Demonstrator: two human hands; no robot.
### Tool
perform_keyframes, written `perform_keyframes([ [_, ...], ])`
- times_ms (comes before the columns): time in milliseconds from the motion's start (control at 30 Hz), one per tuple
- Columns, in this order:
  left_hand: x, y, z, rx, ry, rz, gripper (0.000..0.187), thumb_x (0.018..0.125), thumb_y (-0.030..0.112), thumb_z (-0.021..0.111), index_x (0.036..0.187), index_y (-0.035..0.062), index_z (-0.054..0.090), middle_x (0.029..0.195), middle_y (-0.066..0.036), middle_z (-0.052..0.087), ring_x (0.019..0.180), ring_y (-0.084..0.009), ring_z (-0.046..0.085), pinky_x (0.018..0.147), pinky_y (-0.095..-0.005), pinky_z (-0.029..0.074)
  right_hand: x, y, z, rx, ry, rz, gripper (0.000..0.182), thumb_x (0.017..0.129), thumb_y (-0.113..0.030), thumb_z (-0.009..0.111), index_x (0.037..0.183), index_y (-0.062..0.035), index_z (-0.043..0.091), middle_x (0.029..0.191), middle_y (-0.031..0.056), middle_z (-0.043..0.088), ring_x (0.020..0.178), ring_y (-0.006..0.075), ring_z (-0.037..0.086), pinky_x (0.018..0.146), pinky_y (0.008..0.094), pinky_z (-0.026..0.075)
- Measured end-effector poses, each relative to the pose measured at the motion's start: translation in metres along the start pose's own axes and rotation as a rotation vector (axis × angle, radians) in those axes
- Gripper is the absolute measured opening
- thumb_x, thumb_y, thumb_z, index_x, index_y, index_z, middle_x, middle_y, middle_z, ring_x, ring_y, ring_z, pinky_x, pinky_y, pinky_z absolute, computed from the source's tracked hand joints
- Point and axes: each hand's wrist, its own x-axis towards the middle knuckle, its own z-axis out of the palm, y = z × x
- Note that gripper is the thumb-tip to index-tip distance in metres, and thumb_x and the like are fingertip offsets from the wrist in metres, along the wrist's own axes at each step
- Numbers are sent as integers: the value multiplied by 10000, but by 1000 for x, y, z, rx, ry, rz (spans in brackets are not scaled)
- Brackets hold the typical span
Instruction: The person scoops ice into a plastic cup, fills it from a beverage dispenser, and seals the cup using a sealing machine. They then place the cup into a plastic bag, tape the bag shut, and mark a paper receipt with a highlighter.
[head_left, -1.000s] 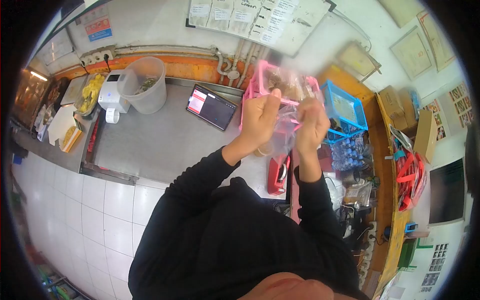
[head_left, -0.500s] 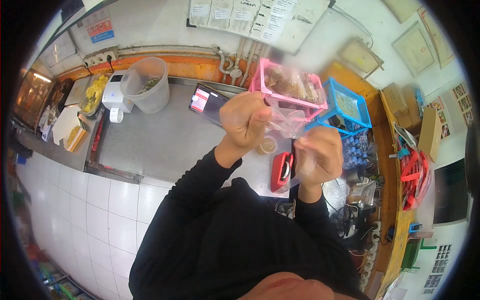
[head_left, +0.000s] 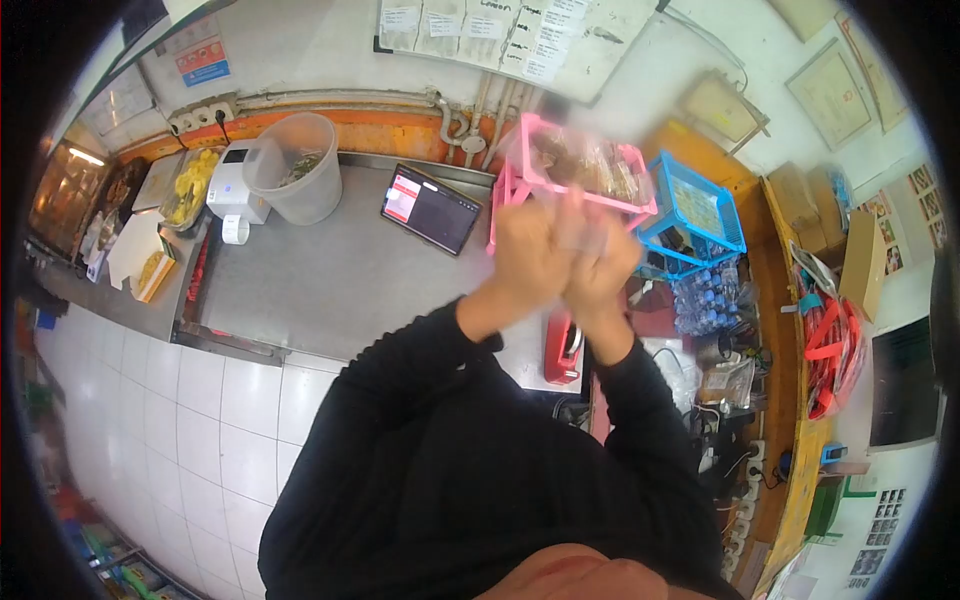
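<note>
My left hand (head_left: pixel 530 252) and my right hand (head_left: pixel 605 262) are raised close together over the right part of the counter. Fingers of both are curled in and somewhat blurred. Between them is a small stretch of clear plastic bag (head_left: pixel 583 238), most of it hidden by the hands. Just below my right hand stands a red tape dispenser (head_left: pixel 562 350). Behind the hands sits a pink basket (head_left: pixel 590 190) with bagged brown items in it. A tablet (head_left: pixel 430 208) with a lit screen lies left of my left hand.
A blue basket (head_left: pixel 695 215) stands right of the pink one, above several bottles (head_left: pixel 705 300). Along the steel counter (head_left: pixel 300 270) at left are a clear bucket (head_left: pixel 315 190), a white label printer (head_left: pixel 238 185) and an open food box (head_left: pixel 145 262).
My hands have come together and the plastic stretched between them is now mostly covered. The small cup seen below them earlier is hidden. The tablet is in fuller view.
</note>
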Motion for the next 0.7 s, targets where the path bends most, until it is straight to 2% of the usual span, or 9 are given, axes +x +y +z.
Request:
perform_keyframes([
  [33, 12, -7, -6, 71, -53, -91, 511, 1007, 269, 531, 577, 16, 421, 513, -53, 298, 475, -89, 273, 427, -332, 239, -8, -5, 5, -9, 49, -150, 151, 873, -123, 633, 779, -5, 630, 686, 150, 603, 592, 289, 611, 568, 378, 470],
  [100, 9, -21, 3, -81, -59, -274, 509, 1010, 270, 519, 580, 15, 420, 510, -56, 298, 489, -88, 276, 428, -339, 236, -14, -11, 5, 33, -95, -67, 150, 883, -130, 629, 810, 0, 652, 698, 147, 615, 611, 290, 624, 589, 391, 481],
  [133, 4, -21, 16, -35, 59, -19, 516, 1008, 292, 524, 582, 22, 417, 517, -50, 291, 502, -82, 276, 429, -335, 234, -3, 0, 5, 33, -45, 46, 143, 876, -117, 639, 801, 4, 647, 698, 143, 615, 614, 292, 624, 589, 388, 482],
  [233, -10, -15, 11, -28, -30, 4, 532, 999, 345, 531, 584, 34, 414, 524, -53, 288, 511, -79, 281, 430, -331, 234, 3, 17, -2, 150, -119, 467, 131, 879, -81, 619, 803, 23, 644, 704, 141, 609, 613, 314, 609, 568, 380, 472],
  [300, 16, -41, 2, 9, -83, -181, 520, 1001, 311, 517, 583, 13, 430, 505, -79, 310, 487, -100, 296, 430, -335, 247, -9, 1, 18, 77, 46, -96, 194, 928, -106, 568, 808, 24, 646, 655, 141, 574, 560, 264, 565, 527, 361, 437],
  [367, 4, -49, 1, -47, -109, -275, 536, 1006, 302, 503, 574, -8, 429, 493, -71, 310, 486, -95, 301, 427, -339, 251, -19, 6, 24, 67, 9, 27, 218, 952, -125, 546, 845, 28, 658, 654, 145, 570, 548, 208, 529, 514, 346, 418],
  [467, -23, -33, 7, 47, -37, -38, 539, 1011, 302, 512, 578, -8, 432, 484, -36, 323, 495, -69, 304, 425, -323, 248, 9, 22, 13, 128, -31, 405, 224, 968, -127, 536, 873, 55, 624, 699, 135, 577, 579, 169, 499, 539, 327, 420],
  [533, -21, -18, 2, -76, -183, -105, 500, 1017, 255, 502, 591, -2, 454, 479, -13, 376, 479, -66, 327, 428, -322, 256, 14, 19, 5, 222, -34, 389, 248, 976, -148, 535, 856, 52, 618, 696, 113, 579, 590, 161, 489, 555, 310, 419],
  [700, -11, -3, -10, -240, -163, -55, 465, 1026, 230, 488, 612, 17, 487, 520, -4, 442, 485, -64, 363, 444, -300, 277, 15, 3, -17, 665, 70, 256, 300, 993, -249, 551, 853, 10, 604, 812, 50, 606, 676, 130, 515, 655, 256, 438],
])
